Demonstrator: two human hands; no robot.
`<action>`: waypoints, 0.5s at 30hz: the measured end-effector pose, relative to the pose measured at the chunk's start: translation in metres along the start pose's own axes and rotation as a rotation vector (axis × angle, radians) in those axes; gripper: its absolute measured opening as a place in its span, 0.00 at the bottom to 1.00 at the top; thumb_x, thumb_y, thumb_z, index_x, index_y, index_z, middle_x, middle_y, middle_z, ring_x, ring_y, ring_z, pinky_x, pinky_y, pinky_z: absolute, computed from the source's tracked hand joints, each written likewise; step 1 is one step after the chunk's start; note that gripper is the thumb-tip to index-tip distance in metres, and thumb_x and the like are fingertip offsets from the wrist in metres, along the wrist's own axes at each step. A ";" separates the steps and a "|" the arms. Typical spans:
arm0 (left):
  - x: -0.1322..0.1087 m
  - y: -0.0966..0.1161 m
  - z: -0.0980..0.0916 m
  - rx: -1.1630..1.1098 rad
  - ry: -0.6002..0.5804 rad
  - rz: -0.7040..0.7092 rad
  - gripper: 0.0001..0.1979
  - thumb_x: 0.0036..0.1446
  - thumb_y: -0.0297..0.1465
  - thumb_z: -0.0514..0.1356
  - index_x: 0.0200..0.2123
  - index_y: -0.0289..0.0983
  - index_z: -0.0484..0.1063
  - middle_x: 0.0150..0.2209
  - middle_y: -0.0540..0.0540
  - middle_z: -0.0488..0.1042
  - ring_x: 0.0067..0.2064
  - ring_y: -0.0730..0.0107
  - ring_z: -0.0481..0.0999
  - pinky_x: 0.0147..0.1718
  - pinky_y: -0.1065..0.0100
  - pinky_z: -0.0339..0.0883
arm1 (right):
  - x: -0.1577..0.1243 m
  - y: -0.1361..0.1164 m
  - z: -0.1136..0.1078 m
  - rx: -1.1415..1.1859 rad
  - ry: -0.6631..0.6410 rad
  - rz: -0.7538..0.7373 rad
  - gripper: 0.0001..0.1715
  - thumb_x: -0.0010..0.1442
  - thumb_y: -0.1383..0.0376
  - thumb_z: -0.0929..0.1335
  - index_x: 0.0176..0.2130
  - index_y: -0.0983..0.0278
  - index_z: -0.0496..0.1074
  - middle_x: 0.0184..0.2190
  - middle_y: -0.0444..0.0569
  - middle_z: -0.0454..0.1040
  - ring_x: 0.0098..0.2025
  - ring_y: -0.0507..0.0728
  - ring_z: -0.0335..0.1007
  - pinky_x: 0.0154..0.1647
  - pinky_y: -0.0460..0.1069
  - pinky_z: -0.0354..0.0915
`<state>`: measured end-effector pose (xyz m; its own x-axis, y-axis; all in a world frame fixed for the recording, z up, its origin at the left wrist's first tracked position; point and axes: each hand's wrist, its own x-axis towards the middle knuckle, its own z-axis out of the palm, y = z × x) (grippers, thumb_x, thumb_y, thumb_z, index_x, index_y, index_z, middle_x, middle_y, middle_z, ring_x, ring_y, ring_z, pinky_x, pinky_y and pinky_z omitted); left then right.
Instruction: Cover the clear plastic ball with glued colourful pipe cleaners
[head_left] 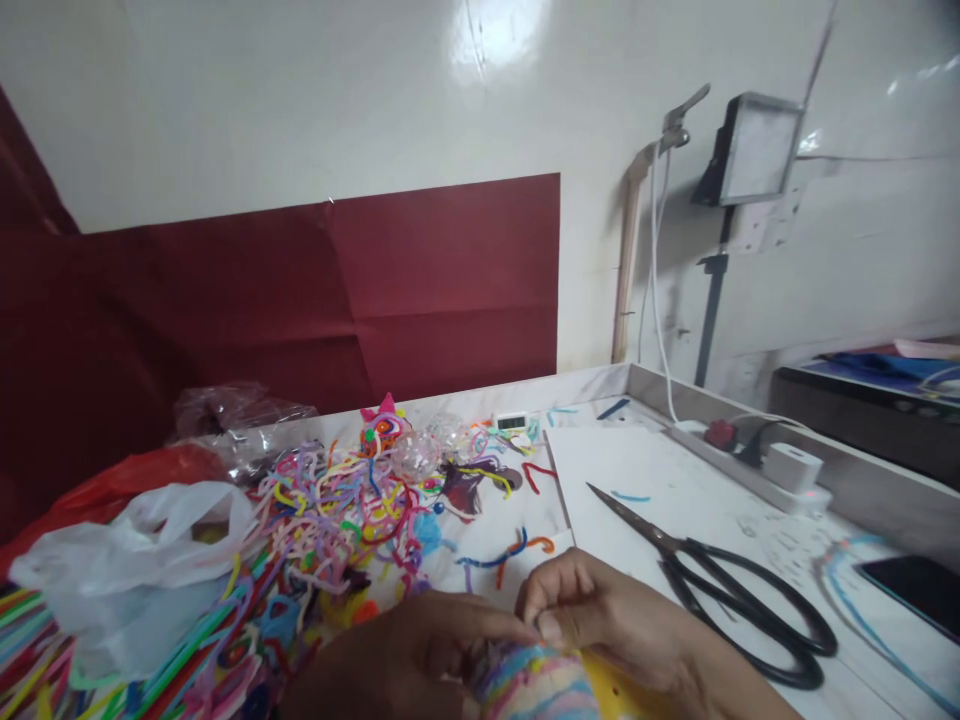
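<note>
At the bottom edge, a rounded piece [536, 688] is covered with fuzzy pastel stripes in pink, blue, yellow and white; its lower part is out of view. My left hand [405, 655] is closed around its left side, with the index finger stretched over the top. My right hand [600, 615] is pinched at its upper edge, thumb against curled fingers. Whatever sits in that pinch is too small to make out. Under my right wrist shows something yellow [626, 690]. Black-handled scissors [739, 585] lie to the right, blades pointing away and slightly apart.
A tangled heap of pipe cleaners [337, 520] spreads left, beside a white plastic bag [142, 570]. Loose pipe cleaners [499, 550] lie ahead of my hands. A power strip [787, 490] runs along the right ledge, near a phone [911, 585]. A lamp [761, 150] stands behind.
</note>
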<state>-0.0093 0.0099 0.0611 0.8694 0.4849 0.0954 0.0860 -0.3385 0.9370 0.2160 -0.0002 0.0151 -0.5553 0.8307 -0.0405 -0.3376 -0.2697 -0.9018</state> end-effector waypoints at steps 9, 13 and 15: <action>-0.015 -0.001 -0.002 0.278 0.051 -0.146 0.22 0.53 0.35 0.65 0.53 0.50 0.72 0.49 0.46 0.78 0.46 0.56 0.77 0.46 0.66 0.68 | -0.005 -0.004 -0.001 -0.012 -0.047 -0.003 0.17 0.39 0.61 0.79 0.28 0.71 0.80 0.21 0.45 0.73 0.22 0.46 0.63 0.26 0.42 0.55; -0.016 0.008 0.009 0.221 0.222 -0.194 0.17 0.52 0.36 0.65 0.47 0.51 0.77 0.46 0.47 0.80 0.45 0.57 0.78 0.44 0.67 0.69 | -0.009 -0.007 -0.002 -0.048 -0.057 -0.010 0.18 0.40 0.60 0.79 0.30 0.70 0.81 0.23 0.45 0.74 0.24 0.46 0.64 0.27 0.42 0.55; -0.016 0.015 0.014 0.196 0.269 -0.257 0.16 0.51 0.37 0.66 0.45 0.53 0.77 0.45 0.49 0.81 0.44 0.58 0.78 0.42 0.69 0.71 | -0.010 -0.009 -0.002 -0.066 -0.063 -0.012 0.18 0.39 0.60 0.79 0.30 0.70 0.81 0.23 0.45 0.74 0.24 0.46 0.64 0.28 0.43 0.55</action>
<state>-0.0153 -0.0142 0.0688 0.6515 0.7583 -0.0248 0.3971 -0.3130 0.8628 0.2260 -0.0055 0.0225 -0.5987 0.8010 -0.0042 -0.2952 -0.2255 -0.9284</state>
